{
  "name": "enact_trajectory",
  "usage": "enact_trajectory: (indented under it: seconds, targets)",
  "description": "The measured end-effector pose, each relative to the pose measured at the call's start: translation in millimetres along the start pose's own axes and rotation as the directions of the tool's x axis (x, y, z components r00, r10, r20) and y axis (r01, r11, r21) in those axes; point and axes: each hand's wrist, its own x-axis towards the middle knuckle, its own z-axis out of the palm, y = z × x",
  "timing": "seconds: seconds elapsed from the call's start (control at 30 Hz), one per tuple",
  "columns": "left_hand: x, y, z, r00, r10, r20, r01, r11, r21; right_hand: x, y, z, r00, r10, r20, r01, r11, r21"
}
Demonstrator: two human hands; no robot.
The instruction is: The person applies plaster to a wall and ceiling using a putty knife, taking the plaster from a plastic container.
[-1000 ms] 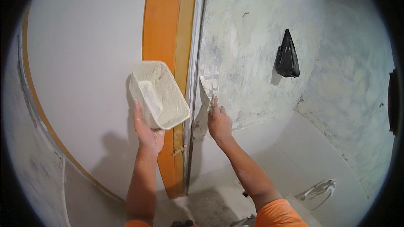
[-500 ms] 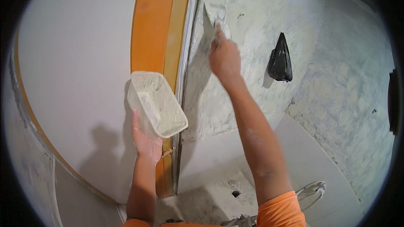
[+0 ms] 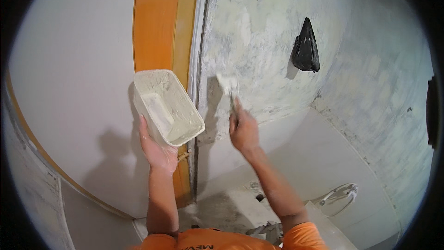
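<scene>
My left hand (image 3: 159, 150) is wrapped round the underside of a white rectangular plastic tub (image 3: 185, 102), tilted so that its inside shows. Pale filler smears its walls and lies in its bottom. In my right hand (image 3: 244, 129) is a putty knife (image 3: 229, 85), gripped by the handle with the forefinger stretched along it. Pale filler coats its blade, which is at the patchy plastered wall (image 3: 268, 41) right of the door frame. Whether the blade touches the wall I cannot tell.
A black plastic bag (image 3: 307, 51) hangs on the plastered wall to the right. Left of the frame is a white panel (image 3: 78, 51) with orange wooden trim (image 3: 156, 23). Lower right, a looped white cable (image 3: 340, 194) comes out near pale smooth panelling.
My right hand has brought the putty knife down the wall, from near the top to about mid-height. The tub has shifted only slightly, and the whole view has moved a little.
</scene>
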Motion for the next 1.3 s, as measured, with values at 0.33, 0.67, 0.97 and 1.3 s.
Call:
enact_trajectory:
  seconds: [0.33, 0.67, 0.97, 1.3]
  targets:
    - [2.1, 11.1, -6.5, 0.999, -0.013, 0.035, 0.011, 0.997, 0.071, 163.9, -75.1, -48.9, 0.957, -0.132, -0.259, 0.143, 0.989, 0.023]
    - [4.8, 17.7, -25.7, 0.999, -0.054, 0.008, 0.051, 0.981, 0.185, -35.2, -22.7, 80.3, 0.988, 0.145, 0.055, -0.15, 0.981, 0.12]
    - [-14.5, 8.1, -20.0, 0.997, -0.065, -0.052, 0.068, 0.997, 0.046, 71.4, -37.0, 5.0, 0.963, -0.101, -0.248, 0.131, 0.986, 0.106]
    - [-31.1, -0.8, -47.0, 0.994, 0.0, -0.111, 0.023, 0.977, 0.21, 20.1, -39.2, 54.0, 0.981, 0.13, 0.145, -0.131, 0.991, 0.0]
